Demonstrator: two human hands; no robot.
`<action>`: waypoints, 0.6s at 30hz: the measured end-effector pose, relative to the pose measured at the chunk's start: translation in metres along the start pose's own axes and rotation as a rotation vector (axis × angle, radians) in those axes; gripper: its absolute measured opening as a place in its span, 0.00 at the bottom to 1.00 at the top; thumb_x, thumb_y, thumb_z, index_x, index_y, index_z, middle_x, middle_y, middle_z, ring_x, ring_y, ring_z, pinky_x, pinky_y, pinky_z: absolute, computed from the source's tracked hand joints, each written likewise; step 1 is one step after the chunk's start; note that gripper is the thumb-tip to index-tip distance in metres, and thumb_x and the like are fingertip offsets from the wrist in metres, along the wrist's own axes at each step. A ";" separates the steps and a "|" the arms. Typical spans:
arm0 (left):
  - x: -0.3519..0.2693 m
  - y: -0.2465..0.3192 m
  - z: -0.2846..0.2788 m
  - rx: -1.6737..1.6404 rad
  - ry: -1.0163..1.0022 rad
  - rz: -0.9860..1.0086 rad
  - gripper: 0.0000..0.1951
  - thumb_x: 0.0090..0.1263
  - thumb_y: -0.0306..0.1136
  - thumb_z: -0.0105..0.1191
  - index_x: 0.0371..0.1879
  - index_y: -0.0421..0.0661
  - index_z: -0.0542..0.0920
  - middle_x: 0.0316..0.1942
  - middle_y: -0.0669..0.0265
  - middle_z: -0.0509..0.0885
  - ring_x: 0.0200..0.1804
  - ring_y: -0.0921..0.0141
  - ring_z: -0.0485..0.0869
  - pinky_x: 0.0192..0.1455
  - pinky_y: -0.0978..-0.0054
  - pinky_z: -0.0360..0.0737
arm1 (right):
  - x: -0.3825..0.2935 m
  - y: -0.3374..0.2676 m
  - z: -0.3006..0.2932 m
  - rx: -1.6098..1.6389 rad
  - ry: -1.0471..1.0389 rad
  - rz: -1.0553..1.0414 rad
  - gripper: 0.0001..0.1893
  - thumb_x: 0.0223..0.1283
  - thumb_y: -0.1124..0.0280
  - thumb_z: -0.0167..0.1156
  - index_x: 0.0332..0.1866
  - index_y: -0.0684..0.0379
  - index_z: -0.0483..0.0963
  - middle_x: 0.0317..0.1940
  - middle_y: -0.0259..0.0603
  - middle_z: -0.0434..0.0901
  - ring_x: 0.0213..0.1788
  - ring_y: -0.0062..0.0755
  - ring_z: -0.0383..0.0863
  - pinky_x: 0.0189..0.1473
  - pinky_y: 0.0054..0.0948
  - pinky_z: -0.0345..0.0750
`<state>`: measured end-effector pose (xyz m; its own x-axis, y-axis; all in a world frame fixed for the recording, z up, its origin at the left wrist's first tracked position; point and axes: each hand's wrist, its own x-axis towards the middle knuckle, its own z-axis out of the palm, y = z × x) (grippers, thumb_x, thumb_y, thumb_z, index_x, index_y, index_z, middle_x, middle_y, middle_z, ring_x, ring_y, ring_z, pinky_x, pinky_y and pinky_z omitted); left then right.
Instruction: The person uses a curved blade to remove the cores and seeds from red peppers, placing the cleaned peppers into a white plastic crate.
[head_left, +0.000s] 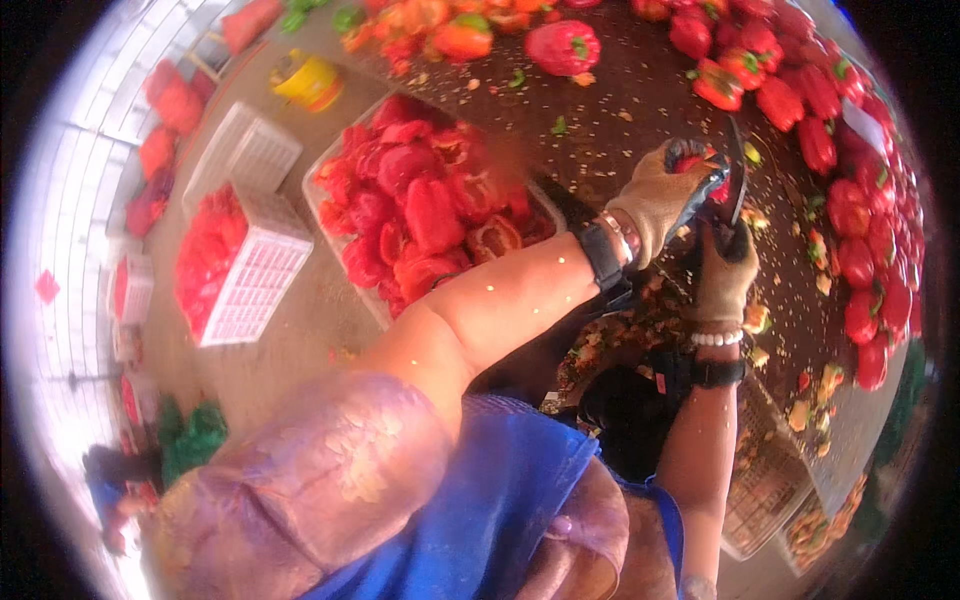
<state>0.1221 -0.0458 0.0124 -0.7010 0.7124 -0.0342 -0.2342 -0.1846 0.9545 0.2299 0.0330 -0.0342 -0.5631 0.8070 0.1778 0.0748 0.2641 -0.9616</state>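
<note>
My left hand (654, 196), in a tan glove with dark coated fingers, is closed around a red bell pepper (696, 162) that the fingers partly hide. My right hand (724, 268), gloved the same way, grips a knife whose handle is mostly hidden in the palm. The dark knife blade (739, 169) points away from me, close beside the pepper; whether it touches cannot be told. Below and left of my left hand, a crate (330, 251) is heaped with halved, hollowed red peppers (431, 214). Seeds and scraps lie scattered over the brown tabletop (630, 90).
Whole red peppers (847, 206) are piled along the right edge, orange-red ones (461, 41) at the top. White plastic crates (259, 274) stand on the floor at left, near a yellow container (307, 81). A basket (772, 480) sits low right. Core scraps (600, 345) lie below my hands.
</note>
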 end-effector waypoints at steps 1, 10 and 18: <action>-0.002 0.007 -0.015 0.119 0.027 0.078 0.09 0.65 0.38 0.59 0.40 0.49 0.82 0.32 0.71 0.82 0.33 0.78 0.77 0.38 0.78 0.75 | 0.001 0.009 -0.003 0.047 0.012 0.019 0.13 0.53 0.76 0.66 0.44 0.62 0.77 0.34 0.31 0.83 0.36 0.17 0.79 0.39 0.20 0.75; -0.130 0.056 -0.225 0.425 0.777 0.114 0.13 0.71 0.38 0.51 0.50 0.49 0.78 0.36 0.68 0.83 0.34 0.76 0.79 0.37 0.77 0.75 | 0.010 0.017 -0.023 0.168 0.082 0.323 0.09 0.56 0.67 0.66 0.38 0.59 0.78 0.25 0.26 0.77 0.22 0.16 0.70 0.23 0.21 0.67; -0.249 -0.055 -0.257 1.513 0.462 0.128 0.36 0.60 0.36 0.60 0.66 0.42 0.58 0.66 0.43 0.58 0.66 0.45 0.60 0.68 0.53 0.58 | 0.012 0.018 -0.014 0.080 0.152 0.209 0.10 0.54 0.71 0.67 0.40 0.58 0.78 0.28 0.27 0.78 0.26 0.18 0.73 0.30 0.20 0.72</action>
<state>0.1369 -0.3872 -0.1075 -0.8644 0.4351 0.2521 0.5006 0.7920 0.3494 0.2357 0.0549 -0.0461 -0.4117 0.9113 -0.0024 0.1078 0.0461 -0.9931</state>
